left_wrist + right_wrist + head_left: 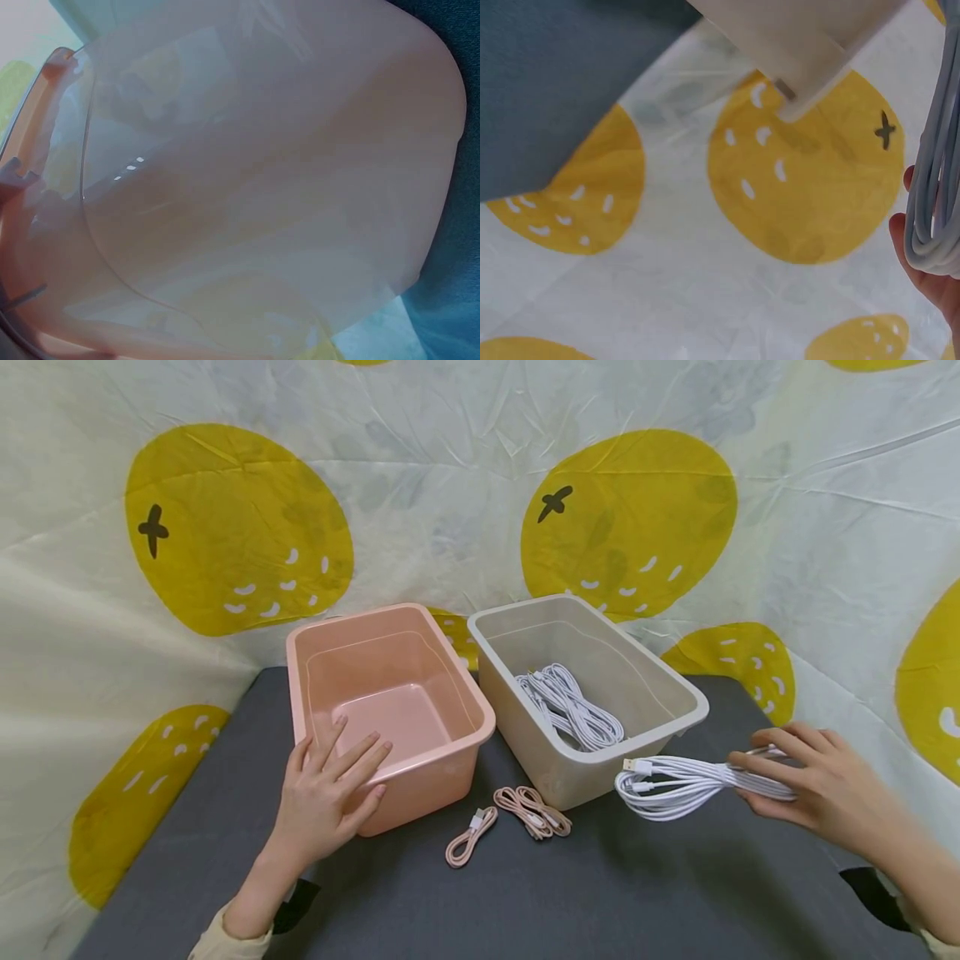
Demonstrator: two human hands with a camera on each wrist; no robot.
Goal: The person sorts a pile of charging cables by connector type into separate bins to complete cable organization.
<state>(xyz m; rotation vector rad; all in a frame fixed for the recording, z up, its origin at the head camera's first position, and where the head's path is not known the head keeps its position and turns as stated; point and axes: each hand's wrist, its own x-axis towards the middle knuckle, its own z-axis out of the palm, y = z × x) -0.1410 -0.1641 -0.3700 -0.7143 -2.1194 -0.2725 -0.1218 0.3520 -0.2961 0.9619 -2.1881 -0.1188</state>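
Note:
My right hand point(825, 777) grips a coiled white USB cable bundle point(675, 787) just right of the beige bin's near end. The same bundle point(934, 165) and fingertips point(900, 232) show at the right edge of the right wrist view. My left hand point(318, 797), fingers spread, is over the near left corner of the pink bin point(427, 789); whether it touches the rim I cannot tell. The bin's wall point(262, 172) fills the left wrist view. White cable bundles point(573, 710) lie inside the beige bin point(592, 781).
Before the bins on the dark grey table point(525, 910) lie a small pink coiled cable point(471, 838) and, right of it, more pink coiled cable point(532, 812). Behind hangs a white curtain point(435, 527) with yellow fruit prints. The two bins stand side by side.

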